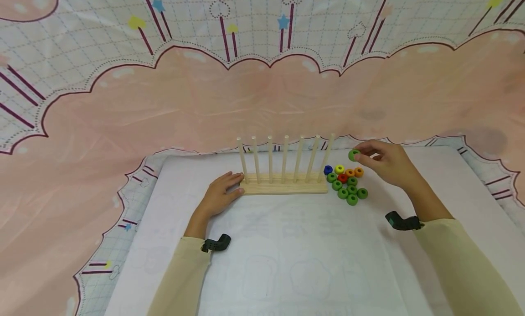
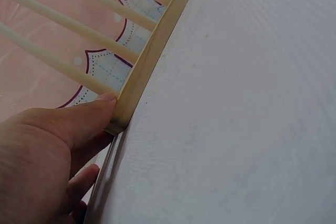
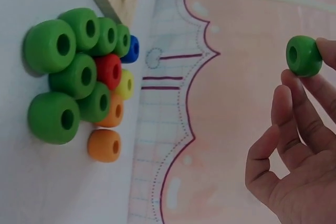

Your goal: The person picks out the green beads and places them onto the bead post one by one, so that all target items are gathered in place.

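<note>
A pale wooden peg rack stands on the table, with a row of several upright bare pegs. My left hand holds the rack's left end, thumb and finger pinching the corner of its base in the left wrist view. Raised above the table to the right of the rack, my right hand pinches a green bead between thumb and fingertips. The bead's hole shows from the side in the right wrist view. Below that hand, several more green beads lie in a cluster.
Among the green beads lie a red bead, a blue bead, a yellow bead and two orange beads, close to the rack's right end. A white sheet covers the table; a patterned pink cloth lies beyond it.
</note>
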Motion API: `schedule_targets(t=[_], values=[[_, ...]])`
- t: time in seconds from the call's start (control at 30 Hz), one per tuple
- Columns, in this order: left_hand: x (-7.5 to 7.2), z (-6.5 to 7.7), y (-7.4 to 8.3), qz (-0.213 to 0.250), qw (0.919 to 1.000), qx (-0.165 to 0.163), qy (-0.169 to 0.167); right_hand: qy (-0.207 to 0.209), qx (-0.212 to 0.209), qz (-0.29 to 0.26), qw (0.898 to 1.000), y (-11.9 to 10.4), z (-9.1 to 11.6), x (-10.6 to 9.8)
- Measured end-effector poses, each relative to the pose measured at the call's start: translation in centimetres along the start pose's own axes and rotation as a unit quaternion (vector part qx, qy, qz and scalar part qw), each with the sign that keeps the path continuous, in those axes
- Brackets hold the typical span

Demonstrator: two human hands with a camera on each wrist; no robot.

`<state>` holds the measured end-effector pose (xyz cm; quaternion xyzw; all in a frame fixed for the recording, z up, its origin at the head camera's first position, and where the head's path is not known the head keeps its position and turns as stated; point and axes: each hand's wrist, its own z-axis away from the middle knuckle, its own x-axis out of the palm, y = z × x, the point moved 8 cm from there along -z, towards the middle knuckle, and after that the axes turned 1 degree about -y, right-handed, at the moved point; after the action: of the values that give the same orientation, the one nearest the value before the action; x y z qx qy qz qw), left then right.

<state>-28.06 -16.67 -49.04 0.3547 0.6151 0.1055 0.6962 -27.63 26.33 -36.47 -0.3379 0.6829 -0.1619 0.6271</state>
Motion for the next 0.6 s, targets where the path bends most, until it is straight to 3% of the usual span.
schedule_targets(t=[0.6], values=[[0.2, -0.1, -0.4, 0.001, 1.0, -0.008, -0.004, 0.006, -0.003, -0.012, 1.0, -2.6, -0.9, -1.2]])
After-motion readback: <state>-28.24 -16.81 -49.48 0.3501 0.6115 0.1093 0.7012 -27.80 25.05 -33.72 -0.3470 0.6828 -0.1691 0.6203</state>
